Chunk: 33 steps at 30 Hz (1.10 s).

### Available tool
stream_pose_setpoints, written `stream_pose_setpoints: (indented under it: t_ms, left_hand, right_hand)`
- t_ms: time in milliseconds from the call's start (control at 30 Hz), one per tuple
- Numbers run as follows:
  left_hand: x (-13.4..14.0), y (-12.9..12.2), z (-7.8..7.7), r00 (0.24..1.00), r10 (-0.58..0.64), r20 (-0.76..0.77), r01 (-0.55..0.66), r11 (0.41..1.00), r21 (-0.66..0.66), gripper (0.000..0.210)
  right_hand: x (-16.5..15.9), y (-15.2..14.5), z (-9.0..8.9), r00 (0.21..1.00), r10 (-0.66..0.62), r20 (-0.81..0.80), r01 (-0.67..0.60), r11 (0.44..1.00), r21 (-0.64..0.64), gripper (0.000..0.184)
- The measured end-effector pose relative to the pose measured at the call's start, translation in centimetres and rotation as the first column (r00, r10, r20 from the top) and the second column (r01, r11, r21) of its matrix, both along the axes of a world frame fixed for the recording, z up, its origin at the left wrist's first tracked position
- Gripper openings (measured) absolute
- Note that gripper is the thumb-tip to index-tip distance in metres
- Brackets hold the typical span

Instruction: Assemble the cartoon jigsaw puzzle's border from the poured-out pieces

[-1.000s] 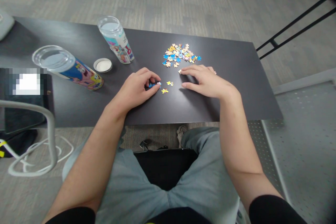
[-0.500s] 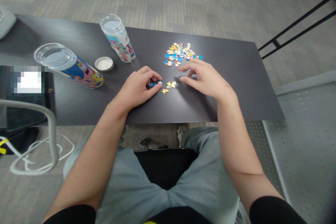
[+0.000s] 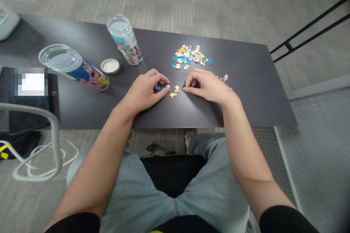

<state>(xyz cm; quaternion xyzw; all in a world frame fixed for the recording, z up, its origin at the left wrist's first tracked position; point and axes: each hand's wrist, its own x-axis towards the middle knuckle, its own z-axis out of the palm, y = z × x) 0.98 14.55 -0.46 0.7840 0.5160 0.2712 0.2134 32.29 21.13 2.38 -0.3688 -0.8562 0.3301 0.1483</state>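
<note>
Dark tabletop [image 3: 251,94] above grey carpet [image 3: 153,3], two hands busy among jigsaw pieces.
Head view: the left hand [image 3: 146,88] grasps blue jigsaw pieces [image 3: 160,88] between thumb and forefinger; the right hand [image 3: 206,84] pinches a pale jigsaw piece [image 3: 184,89], mostly hidden by its fingers. Yellow jigsaw pieces [image 3: 173,95] lie loose between the hands, and the jigsaw pile [image 3: 190,57] sits beyond. Good handling here probably means a light pinch at the edges, blue pieces kept flat and steady, and tabs matched before any pressing.
</note>
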Motion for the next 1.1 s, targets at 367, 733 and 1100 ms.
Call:
stream_pose_setpoints:
  t_ms: [367,733,1100]
  left_hand:
    - [0.1,0.0,0.1,1.000,-0.008,-0.006,0.008,1.000,0.007,0.023]
    - [0.4,-0.1,0.2,1.000,-0.003,-0.012,0.003,1.000,0.004,0.022]
    - [0.2,-0.1,-0.1,1.000,-0.021,-0.010,0.022,0.999,0.026,0.024]
  right_hand:
    - [1.2,0.2,0.3,0.995,0.091,-0.030,-0.092,0.995,-0.037,0.032]
    - [-1.1,1.9,-2.6,0.954,-0.259,0.150,0.219,0.946,0.241,0.065]
    - [0.1,2.6,-2.7,0.945,-0.322,0.054,0.304,0.928,0.215,0.032]
